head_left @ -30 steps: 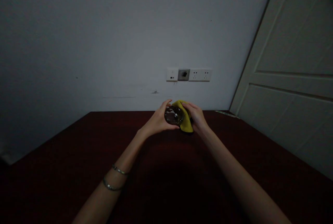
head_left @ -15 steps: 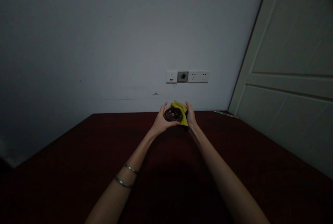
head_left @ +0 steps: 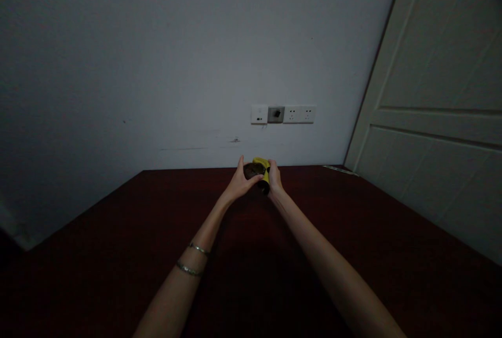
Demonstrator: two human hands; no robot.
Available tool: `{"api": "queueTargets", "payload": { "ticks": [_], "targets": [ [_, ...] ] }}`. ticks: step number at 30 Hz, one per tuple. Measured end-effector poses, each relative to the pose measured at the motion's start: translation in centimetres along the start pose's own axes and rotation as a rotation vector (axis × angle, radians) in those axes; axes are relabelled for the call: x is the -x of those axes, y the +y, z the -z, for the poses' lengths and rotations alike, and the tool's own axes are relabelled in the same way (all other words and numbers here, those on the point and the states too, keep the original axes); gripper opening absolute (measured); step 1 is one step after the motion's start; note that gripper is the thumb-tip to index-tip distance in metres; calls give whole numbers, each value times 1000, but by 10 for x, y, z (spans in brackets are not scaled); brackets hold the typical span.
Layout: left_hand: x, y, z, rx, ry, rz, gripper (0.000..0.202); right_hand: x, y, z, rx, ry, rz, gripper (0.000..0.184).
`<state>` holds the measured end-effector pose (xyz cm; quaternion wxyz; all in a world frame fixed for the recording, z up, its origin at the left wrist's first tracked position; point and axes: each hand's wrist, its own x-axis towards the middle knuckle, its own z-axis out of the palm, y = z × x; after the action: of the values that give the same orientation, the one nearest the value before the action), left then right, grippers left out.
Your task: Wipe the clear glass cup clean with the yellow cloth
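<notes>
Held up over the dark red table is a dark, see-through glass bowl (head_left: 253, 171), small and rounded, tilted so its opening faces me in part. My left hand (head_left: 238, 183) is closed around its left side, thumb along the lower rim. A yellow cloth (head_left: 260, 161) with black parts lies against the bowl's right side. My right hand (head_left: 275, 177) grips this cloth and presses it to the bowl; most of its fingers are hidden behind the cloth. Two silver bangles sit on my left forearm.
The dark red table (head_left: 117, 223) meets a pale wall (head_left: 196, 66) at its far edge. Wall sockets (head_left: 299, 114) and a grey switch plate (head_left: 276, 114) are above it. A white panelled door (head_left: 431, 170) stands at right, with a thin flat strip (head_left: 339, 170) near it.
Both hands have shifted a little to the left with the bowl and cloth. The bowl is turned, and the cloth now shows narrower beside it.
</notes>
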<state>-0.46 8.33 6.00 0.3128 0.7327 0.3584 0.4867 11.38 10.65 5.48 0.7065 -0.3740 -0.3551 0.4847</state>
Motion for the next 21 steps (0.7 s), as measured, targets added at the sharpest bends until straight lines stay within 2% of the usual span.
{"api": "queueTargets", "payload": {
  "ticks": [3, 6, 10, 13, 16, 18, 21],
  "targets": [
    [0, -4, 1, -55, 9, -27, 98, 3, 5, -3, -3, 100, -54, 25],
    [2, -6, -3, -95, 20, -49, 99, 1, 3, -3, -4, 140, -75, 22],
    [4, -9, -13, -52, -31, 68, 98, -7, -6, 6, 2, 148, -111, 17],
    [3, -14, -17, 42, -80, 106, 93, -12, -13, 15, 14, 134, -143, 14],
    [2, -16, -16, 148, -106, 39, 98, -15, -16, 19, 10, 99, -155, 16],
    [2, -15, -14, 217, -82, 29, 103, -15, -16, 19, 3, 59, -162, 18],
    [0, -13, -12, 283, -8, 86, 107, -14, -13, 15, -1, -23, -158, 22]
  ]
}}
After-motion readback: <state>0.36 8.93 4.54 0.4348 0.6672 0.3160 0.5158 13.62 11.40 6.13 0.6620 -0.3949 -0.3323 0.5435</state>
